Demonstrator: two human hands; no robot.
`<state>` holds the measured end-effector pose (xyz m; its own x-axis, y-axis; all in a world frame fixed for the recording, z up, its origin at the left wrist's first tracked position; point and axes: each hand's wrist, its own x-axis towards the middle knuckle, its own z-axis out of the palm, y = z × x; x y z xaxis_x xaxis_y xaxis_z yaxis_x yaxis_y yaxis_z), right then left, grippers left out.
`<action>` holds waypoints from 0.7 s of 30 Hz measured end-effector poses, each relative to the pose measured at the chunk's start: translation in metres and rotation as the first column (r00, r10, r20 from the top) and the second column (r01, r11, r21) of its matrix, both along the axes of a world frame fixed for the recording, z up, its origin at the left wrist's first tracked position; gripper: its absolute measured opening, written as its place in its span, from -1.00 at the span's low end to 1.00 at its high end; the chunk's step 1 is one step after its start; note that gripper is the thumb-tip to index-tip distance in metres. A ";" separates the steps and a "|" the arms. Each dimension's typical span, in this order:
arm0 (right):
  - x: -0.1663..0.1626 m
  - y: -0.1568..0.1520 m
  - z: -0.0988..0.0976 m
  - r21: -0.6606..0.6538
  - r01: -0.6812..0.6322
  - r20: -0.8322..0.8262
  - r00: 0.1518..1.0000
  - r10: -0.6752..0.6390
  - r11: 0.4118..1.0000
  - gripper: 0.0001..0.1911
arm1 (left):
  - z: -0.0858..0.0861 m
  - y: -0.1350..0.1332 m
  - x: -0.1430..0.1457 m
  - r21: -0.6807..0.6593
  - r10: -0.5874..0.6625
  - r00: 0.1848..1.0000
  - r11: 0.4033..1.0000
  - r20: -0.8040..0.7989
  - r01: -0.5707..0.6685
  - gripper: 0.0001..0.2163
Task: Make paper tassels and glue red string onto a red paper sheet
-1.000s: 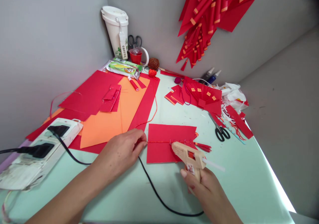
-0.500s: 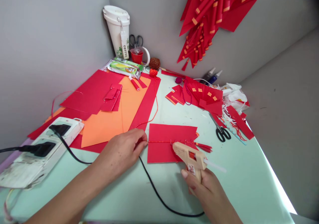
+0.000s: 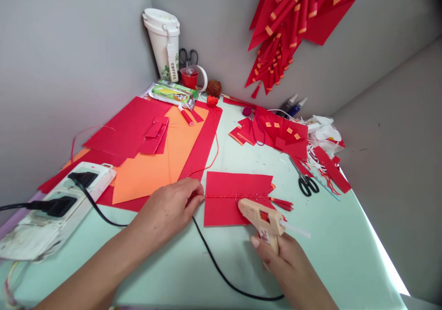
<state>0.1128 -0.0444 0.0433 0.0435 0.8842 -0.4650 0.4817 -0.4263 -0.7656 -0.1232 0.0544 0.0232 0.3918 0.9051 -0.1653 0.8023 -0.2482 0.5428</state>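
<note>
My right hand (image 3: 288,266) grips a beige hot glue gun (image 3: 264,220), whose nozzle rests on a red paper rectangle (image 3: 228,195) lying on the pale green table. A thin red string (image 3: 235,196) runs across that paper to a small red tassel (image 3: 283,203) at its right edge. Closed in a pinch, my left hand (image 3: 169,211) holds the string at the paper's left edge. The gun's black cord (image 3: 221,268) loops between my arms.
A white power strip (image 3: 55,209) with black plugs sits at the left. Red and orange sheets (image 3: 152,149) cover the back left. Black scissors (image 3: 304,179), red paper scraps (image 3: 279,133), a white cup (image 3: 164,43) and glue bottles lie behind. Red paper decorations (image 3: 290,20) hang on the wall.
The glue gun's nozzle has crept slightly along the string on the red paper. My left hand has stayed pinched at the paper's left edge.
</note>
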 end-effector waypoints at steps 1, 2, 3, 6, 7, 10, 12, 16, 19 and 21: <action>0.000 -0.001 -0.001 0.015 0.010 -0.001 1.000 -0.010 1.000 -0.59 | 0.000 0.000 0.000 -0.003 0.001 1.000 1.000 -0.001 -0.001 -0.84; 0.000 -0.002 -0.002 0.032 0.027 -0.003 1.000 -0.027 0.999 -0.60 | 0.001 0.000 0.000 -0.007 0.001 1.000 1.000 -0.002 -0.001 -0.84; 0.000 -0.004 -0.003 0.049 0.046 -0.005 0.999 -0.046 0.998 -0.60 | 0.001 0.001 0.001 -0.011 0.000 1.000 1.000 -0.004 0.000 -0.83; -0.001 -0.006 -0.003 0.073 0.078 -0.016 0.997 -0.077 0.994 -0.61 | 0.001 0.001 0.001 -0.013 0.003 1.000 1.000 -0.007 -0.003 -0.83; -0.001 -0.006 -0.003 0.070 0.077 -0.020 0.997 -0.075 0.995 -0.61 | 0.000 0.001 0.000 -0.011 0.003 1.000 1.000 -0.005 -0.004 -0.83; -0.002 -0.003 -0.003 0.056 0.065 -0.027 0.998 -0.064 0.996 -0.62 | 0.000 0.000 0.000 -0.007 0.005 1.000 1.000 0.001 -0.005 -0.84; -0.004 0.001 -0.003 0.057 0.051 -0.029 0.998 -0.049 0.997 -0.63 | 0.000 0.000 0.000 -0.011 0.005 1.000 1.000 -0.003 -0.005 -0.84; -0.008 0.007 -0.001 0.080 0.043 -0.025 0.999 -0.041 0.996 -0.59 | 0.001 0.000 -0.001 -0.009 -0.001 1.000 1.000 -0.003 0.001 -0.84; -0.011 0.010 0.001 0.033 0.008 -0.028 1.000 -0.007 0.999 -0.54 | 0.000 -0.001 -0.001 0.002 -0.001 1.000 1.000 0.005 0.001 -0.84; -0.012 0.012 0.002 0.010 -0.005 -0.029 1.000 0.005 1.000 -0.52 | -0.001 -0.001 -0.001 0.007 -0.002 1.000 1.000 0.011 0.002 -0.85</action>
<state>0.1007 -0.0323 0.0454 0.0252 0.8889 -0.4575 0.4612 -0.4164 -0.7836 -0.1242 0.0531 0.0227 0.3951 0.9055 -0.1550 0.7959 -0.2532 0.5500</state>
